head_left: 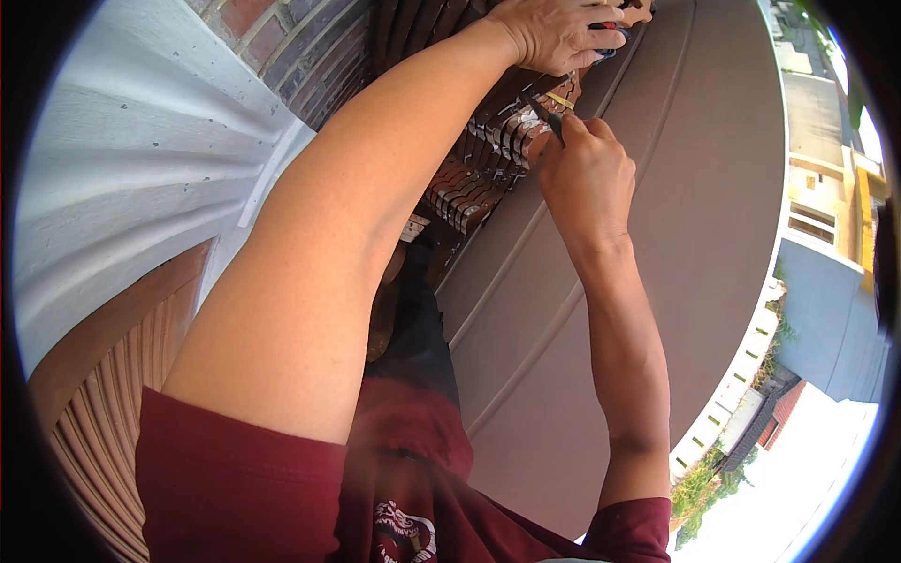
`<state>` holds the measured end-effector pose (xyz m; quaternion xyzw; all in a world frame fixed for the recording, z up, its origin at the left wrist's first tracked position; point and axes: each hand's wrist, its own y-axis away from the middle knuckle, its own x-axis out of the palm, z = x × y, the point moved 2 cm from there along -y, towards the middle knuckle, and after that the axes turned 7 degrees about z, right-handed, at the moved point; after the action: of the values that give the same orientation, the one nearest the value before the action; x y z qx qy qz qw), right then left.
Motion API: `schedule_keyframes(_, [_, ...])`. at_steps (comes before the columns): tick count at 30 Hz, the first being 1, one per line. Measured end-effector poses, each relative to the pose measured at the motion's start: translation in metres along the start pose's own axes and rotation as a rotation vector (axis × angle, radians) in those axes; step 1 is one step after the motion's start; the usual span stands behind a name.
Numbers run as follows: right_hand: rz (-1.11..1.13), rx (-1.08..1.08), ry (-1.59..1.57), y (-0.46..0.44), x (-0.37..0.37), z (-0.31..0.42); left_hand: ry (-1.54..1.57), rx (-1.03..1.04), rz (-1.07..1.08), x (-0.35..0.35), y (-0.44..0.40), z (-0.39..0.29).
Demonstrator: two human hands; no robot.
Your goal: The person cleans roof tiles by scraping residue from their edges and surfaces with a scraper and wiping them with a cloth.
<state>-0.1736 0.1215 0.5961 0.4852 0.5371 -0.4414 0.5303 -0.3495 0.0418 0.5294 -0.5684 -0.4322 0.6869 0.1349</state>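
My left hand (560,36) reaches to the top of the view, its fingers curled over a red and black object (610,36) that looks like a tape measure, mostly hidden by them. A short yellow strip (563,99) lies just below that hand, across the tiles. Lower down, my right hand (589,178) is closed round a slim dark tool (542,111); its narrow end points up and left at the tiles, and its exact kind is unclear. Between and beside both hands run stacked brown roof tiles (469,192) with wavy, chipped, white-marked edges.
A broad grey-brown panel (619,310) with raised seams slopes along the right. At the left stand a white moulded surface (141,188), a brick wall (310,56) and ribbed brown tiles (122,432). Neighbouring buildings (821,206) show beyond the panel's edge.
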Motion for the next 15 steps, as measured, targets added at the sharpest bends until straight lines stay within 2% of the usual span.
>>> schedule_keyframes(4, [0.095,0.000,0.067,-0.005,0.024,-0.001,0.003,0.002,-0.006,-0.001,0.000,-0.002])
schedule_keyframes(11, [0.064,0.037,0.018,-0.006,0.004,0.005,0.006,0.004,-0.030,-0.002,0.001,-0.002])
schedule_keyframes(15, [0.099,0.018,0.026,-0.013,0.031,-0.001,0.012,0.011,-0.041,-0.002,0.000,-0.001])
